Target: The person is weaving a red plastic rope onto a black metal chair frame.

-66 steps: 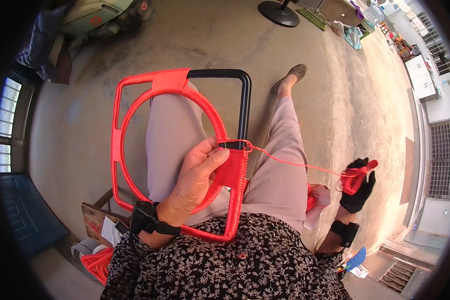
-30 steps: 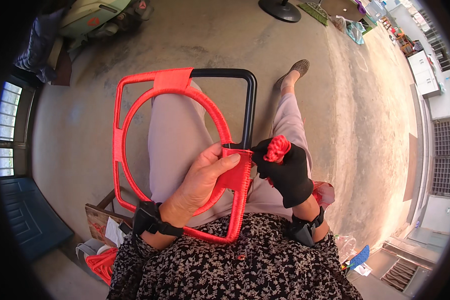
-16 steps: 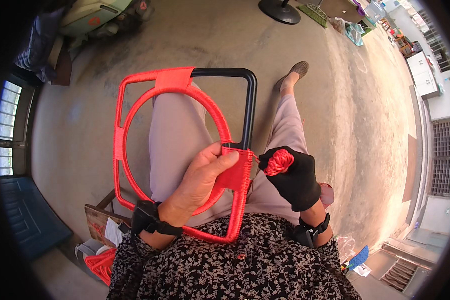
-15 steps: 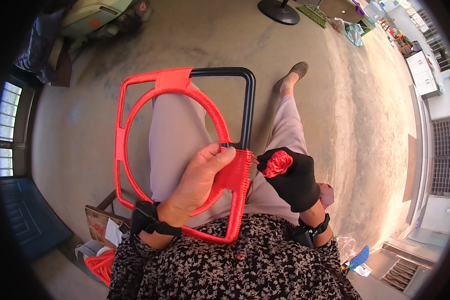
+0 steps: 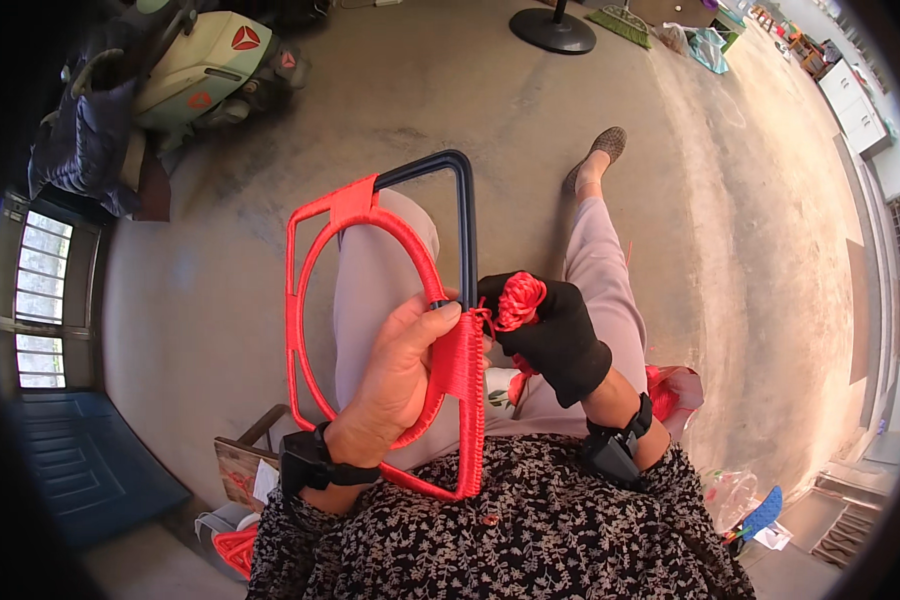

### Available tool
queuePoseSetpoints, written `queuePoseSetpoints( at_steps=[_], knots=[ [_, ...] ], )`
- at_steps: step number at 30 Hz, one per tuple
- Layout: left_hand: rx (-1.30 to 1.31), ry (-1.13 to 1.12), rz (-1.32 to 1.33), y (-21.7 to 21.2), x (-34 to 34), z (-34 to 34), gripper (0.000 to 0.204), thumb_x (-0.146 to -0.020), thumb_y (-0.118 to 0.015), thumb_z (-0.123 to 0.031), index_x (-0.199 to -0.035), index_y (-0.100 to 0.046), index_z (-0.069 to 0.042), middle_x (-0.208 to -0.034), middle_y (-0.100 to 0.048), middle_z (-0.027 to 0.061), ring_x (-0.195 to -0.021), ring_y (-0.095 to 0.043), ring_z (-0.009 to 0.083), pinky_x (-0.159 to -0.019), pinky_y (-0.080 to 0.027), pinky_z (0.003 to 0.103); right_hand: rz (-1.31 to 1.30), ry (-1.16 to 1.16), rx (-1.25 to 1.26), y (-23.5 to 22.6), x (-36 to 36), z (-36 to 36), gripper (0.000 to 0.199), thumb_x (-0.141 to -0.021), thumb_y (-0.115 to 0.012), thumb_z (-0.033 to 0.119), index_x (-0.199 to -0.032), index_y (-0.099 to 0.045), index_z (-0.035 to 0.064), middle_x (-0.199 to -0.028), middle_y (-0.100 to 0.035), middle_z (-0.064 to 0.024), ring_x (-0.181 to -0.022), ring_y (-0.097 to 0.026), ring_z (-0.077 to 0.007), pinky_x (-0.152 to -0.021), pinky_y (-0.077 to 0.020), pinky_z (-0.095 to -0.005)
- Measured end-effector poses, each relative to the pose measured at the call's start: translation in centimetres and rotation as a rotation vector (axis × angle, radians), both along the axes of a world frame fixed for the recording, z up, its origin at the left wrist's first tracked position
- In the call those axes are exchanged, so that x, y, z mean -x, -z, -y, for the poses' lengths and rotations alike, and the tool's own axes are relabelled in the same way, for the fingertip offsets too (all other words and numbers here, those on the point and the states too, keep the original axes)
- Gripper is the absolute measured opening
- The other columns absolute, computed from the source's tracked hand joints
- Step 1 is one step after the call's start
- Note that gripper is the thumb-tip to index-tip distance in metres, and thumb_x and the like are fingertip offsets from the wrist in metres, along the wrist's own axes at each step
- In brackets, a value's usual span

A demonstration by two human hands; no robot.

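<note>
Over my lap I hold a rectangular metal frame (image 5: pixel 466 220) with a ring inside it. Red cord wraps most of the frame and the ring, while the top right corner is bare black metal. My left hand (image 5: pixel 400 365) grips the wrapped band between ring and right side, thumb on top near the cord's edge. In its black glove, my right hand (image 5: pixel 555 340) is closed on a bundle of red cord (image 5: pixel 520 300), right beside the frame's right bar. A short strand runs from the bundle to the wrapping. The right fingertips are partly hidden behind the frame.
A scooter (image 5: pixel 205 70) stands at the far left, above a blue door panel (image 5: pixel 90 450). At the back are a round black stand base (image 5: pixel 553 32) and a green broom (image 5: pixel 620 25). Red material (image 5: pixel 675 395) lies by my right wrist. A wooden stool (image 5: pixel 240 470) is at my left.
The frame has tilted, its right edge turning toward me. My gloved right hand has moved left with the cord bundle, up against the frame's side. My left hand keeps its grip.
</note>
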State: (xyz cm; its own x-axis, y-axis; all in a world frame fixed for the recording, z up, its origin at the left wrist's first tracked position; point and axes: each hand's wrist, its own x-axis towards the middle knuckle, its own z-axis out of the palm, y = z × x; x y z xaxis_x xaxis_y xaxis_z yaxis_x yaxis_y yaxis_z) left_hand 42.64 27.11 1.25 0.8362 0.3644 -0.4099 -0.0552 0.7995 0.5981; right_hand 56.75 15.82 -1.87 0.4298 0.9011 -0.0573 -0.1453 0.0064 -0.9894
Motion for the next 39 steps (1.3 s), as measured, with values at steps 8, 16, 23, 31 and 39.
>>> queuePoseSetpoints(
  at_steps=[8,16,23,31,39],
  knots=[
    [0.042,0.025,-0.007,0.6,-0.2,0.2,0.023,-0.092,-0.055,-0.015,-0.111,-0.047,-0.004,-0.091,-0.060,0.0107,-0.078,-0.064,0.0210,-0.067,-0.055,0.034,0.025,0.053,-0.079,0.9,0.1,-0.3,0.019,-0.076,-0.066,0.000,-0.095,-0.066,-0.0001,-0.078,-0.065,0.0001,-0.069,-0.056,-0.0043,-0.062,-0.0477,-0.0226],
    [0.075,0.012,-0.044,0.7,-0.2,0.3,0.024,-0.092,-0.055,-0.015,-0.112,-0.046,-0.005,-0.093,-0.059,0.0121,-0.076,-0.064,0.0239,-0.066,-0.055,0.036,-0.107,0.053,-0.047,1.3,0.2,-0.3,0.020,-0.074,-0.066,-0.002,-0.095,-0.066,-0.0005,-0.081,-0.066,-0.0016,-0.075,-0.058,-0.0057,-0.066,-0.0489,-0.0228],
    [0.091,0.031,-0.017,0.6,-0.3,0.6,0.024,-0.091,-0.055,-0.015,-0.111,-0.046,-0.004,-0.091,-0.059,0.0119,-0.076,-0.064,0.0233,-0.065,-0.056,0.036,0.023,0.153,-0.077,0.8,0.7,-0.3,0.018,-0.075,-0.069,0.001,-0.092,-0.065,-0.0011,-0.080,-0.066,-0.0020,-0.071,-0.059,-0.0074,-0.065,-0.0490,-0.0238],
    [0.060,0.027,0.009,1.1,-0.2,0.5,0.021,-0.092,-0.055,-0.016,-0.107,-0.053,-0.001,-0.088,-0.062,0.0115,-0.076,-0.065,0.0220,-0.065,-0.056,0.034,-0.229,0.130,0.144,0.1,0.9,1.2,0.020,-0.075,-0.070,0.001,-0.095,-0.065,-0.0017,-0.083,-0.066,-0.0030,-0.071,-0.060,-0.0088,-0.065,-0.0490,-0.0240],
    [0.118,0.056,0.031,0.8,-0.2,0.7,0.021,-0.091,-0.055,-0.013,-0.108,-0.053,-0.001,-0.089,-0.063,0.0113,-0.075,-0.066,0.0226,-0.066,-0.056,0.033,0.018,0.110,-0.087,0.9,0.5,0.2,0.023,-0.077,-0.068,0.001,-0.100,-0.065,-0.0008,-0.086,-0.066,-0.0025,-0.077,-0.060,-0.0079,-0.070,-0.0493,-0.0235]
  ],
)
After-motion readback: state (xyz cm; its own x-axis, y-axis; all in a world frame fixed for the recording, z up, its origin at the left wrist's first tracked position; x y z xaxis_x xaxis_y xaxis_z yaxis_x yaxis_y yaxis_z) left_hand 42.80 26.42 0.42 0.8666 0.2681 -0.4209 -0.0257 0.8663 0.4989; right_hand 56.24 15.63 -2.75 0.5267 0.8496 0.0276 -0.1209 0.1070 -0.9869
